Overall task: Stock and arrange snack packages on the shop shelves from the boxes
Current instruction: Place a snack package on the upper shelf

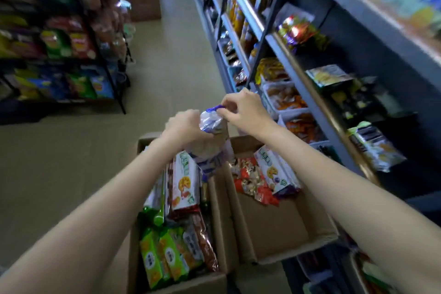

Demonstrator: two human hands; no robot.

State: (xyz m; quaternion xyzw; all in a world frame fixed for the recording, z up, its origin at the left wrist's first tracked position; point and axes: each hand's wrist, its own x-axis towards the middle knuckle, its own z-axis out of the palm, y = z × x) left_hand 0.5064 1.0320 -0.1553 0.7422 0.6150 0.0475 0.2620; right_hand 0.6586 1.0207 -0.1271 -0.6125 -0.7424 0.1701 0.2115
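Two open cardboard boxes on floor below hands. Left box point(218, 234) packed with green and white cracker packs point(164, 255), upright. Right box point(281, 229) holds few packs at far end.

Biscuit packet point(212, 136), clear wrap with purple trim, held above boxes, long axis roughly upright, top end pointing away. Print blurred, unreadable.

Left hand point(185, 126) grips packet body. Right hand point(243, 108) pinches purple top seal.

Dark shelves point(317, 112) to right hold snack trays.
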